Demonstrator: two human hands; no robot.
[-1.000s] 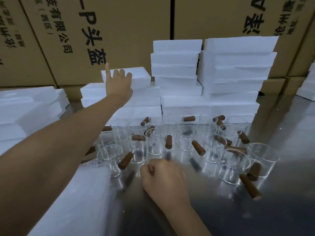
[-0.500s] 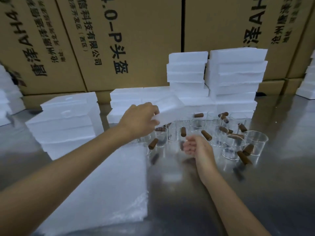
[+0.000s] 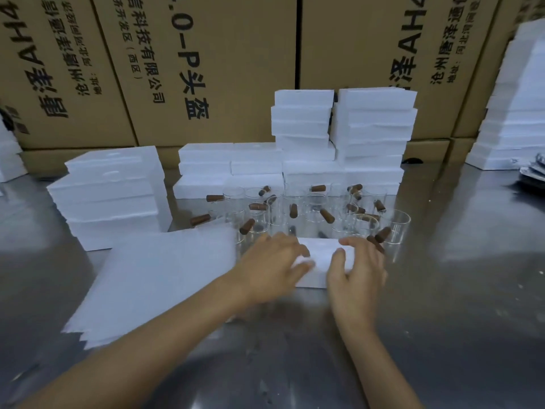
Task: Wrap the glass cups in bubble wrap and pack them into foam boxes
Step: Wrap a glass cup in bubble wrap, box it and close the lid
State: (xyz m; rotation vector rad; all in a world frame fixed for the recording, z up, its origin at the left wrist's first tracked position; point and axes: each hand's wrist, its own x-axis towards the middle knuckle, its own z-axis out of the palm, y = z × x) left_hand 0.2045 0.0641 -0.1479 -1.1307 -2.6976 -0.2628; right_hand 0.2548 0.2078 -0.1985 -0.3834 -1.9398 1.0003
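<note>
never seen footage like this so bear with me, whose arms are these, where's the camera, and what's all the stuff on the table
There is no machine here. A camera worn on a person's head looks down at their bare arms. The left hand and right hand both hold one white foam box on the shiny metal table. Behind it stand clear glass cups with brown wooden handles. A stack of white bubble wrap sheets lies to the left. More white foam boxes are piled against tan cardboard cartons.

Two bare forearms ending in a left hand (image 3: 272, 268) and a right hand (image 3: 355, 273), with no sleeve, glove, watch or ring visible on either, and short, unpainted nails on the fingers.
</note>
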